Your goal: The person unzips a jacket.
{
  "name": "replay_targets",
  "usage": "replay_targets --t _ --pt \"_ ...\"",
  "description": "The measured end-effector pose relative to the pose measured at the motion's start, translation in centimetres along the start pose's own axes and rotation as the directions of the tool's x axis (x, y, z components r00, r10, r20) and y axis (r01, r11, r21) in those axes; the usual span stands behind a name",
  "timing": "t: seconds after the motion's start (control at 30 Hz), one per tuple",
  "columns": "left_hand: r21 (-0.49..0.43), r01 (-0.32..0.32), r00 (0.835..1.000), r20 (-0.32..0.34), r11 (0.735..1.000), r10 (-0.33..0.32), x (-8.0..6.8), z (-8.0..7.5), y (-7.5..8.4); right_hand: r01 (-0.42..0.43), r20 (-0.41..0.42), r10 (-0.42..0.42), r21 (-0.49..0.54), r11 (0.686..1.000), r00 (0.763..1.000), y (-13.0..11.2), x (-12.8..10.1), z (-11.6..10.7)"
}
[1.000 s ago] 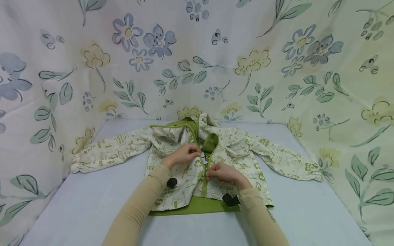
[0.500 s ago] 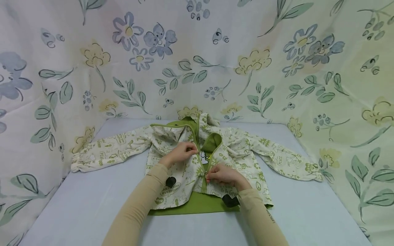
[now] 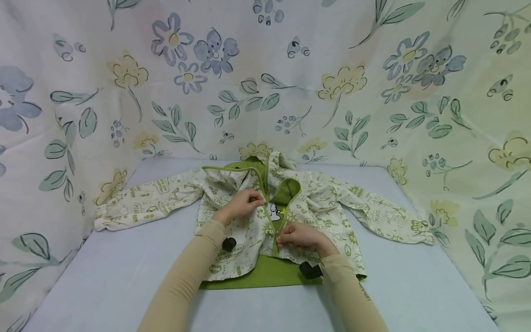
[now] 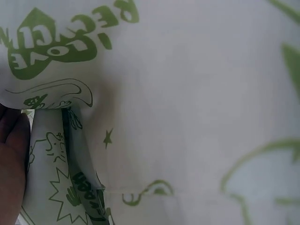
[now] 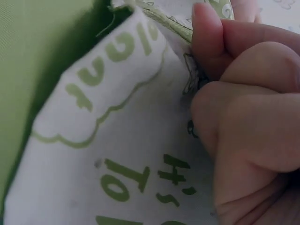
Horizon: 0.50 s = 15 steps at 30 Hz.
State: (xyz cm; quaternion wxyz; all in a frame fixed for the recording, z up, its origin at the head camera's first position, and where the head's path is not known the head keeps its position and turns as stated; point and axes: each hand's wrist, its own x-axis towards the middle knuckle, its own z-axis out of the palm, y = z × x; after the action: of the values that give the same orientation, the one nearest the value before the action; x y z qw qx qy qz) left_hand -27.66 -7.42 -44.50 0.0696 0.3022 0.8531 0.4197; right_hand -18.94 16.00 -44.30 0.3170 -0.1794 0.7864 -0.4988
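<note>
A white hooded zip jacket (image 3: pixel 232 230) with green print and green lining lies spread front up, its front parted at the top. My left hand (image 3: pixel 242 206) pinches the zip edge of the left front panel, about halfway up. Lower on the other front edge, my right hand (image 3: pixel 304 236) pinches the zip with thumb and forefinger; whether it holds the pull tab is hidden. Printed cloth (image 4: pixel 187 93) fills the left wrist view, with part of the left hand (image 4: pixel 13 164) at the edge. In the right wrist view, curled fingers of the right hand (image 5: pixel 253 108) sit beside the hem corner.
The jacket lies on a table with a pale cloth (image 3: pixel 103 286). Its sleeves (image 3: pixel 153 203) stretch out to both sides. A floral curtain (image 3: pixel 265 115) stands behind and along both sides. A black wrist camera (image 3: pixel 311 270) sits close over the hem.
My left hand has shifted slightly left and up, drawing the left panel's edge along. The front hem has risen a little, baring more green lining. The right hand has barely moved.
</note>
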Motion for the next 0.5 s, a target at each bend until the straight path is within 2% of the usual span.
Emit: replay_targets --t 0.23,0.5 --pt "-0.005 0.034 0.999 -0.028 0.999 -0.034 -0.11 -0.4 0.47 -0.011 0.024 0.011 0.008 1.0 1.0 0.2 -0.12 -0.09" --pt "0.009 0.021 0.999 -0.048 1.0 -0.021 0.04 -0.46 0.08 0.001 0.044 0.0 -0.011 1.0 0.999 0.19 -0.18 -0.16"
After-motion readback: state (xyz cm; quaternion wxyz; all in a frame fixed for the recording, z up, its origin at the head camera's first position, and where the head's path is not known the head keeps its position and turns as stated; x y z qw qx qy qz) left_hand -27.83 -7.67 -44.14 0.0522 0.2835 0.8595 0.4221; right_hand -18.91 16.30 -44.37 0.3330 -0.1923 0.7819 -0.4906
